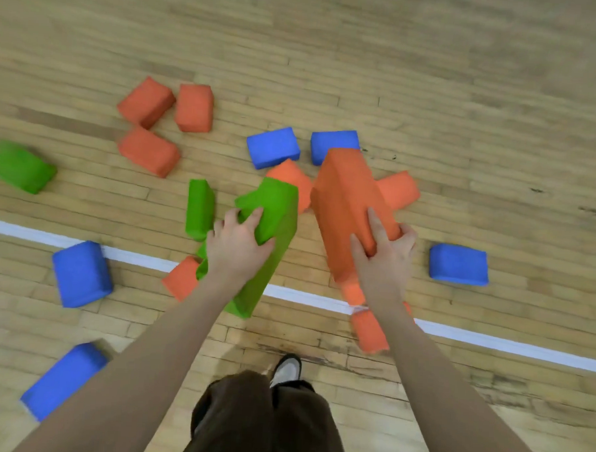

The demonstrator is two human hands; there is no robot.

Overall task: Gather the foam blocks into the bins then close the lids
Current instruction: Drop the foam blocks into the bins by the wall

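My left hand grips a long green foam block held above the floor, fingers curled over its upper end. My right hand grips a long orange foam block, thumb on one face and fingers round its edge. Loose blocks lie scattered on the wooden floor: three orange ones at the back left, two blue ones at the back centre, a green one beside my left hand, another green one far left. No bin is in view.
Blue blocks lie at the left, lower left and right. Small orange blocks lie under my arms. A white floor line crosses the floor. My legs and one shoe are below.
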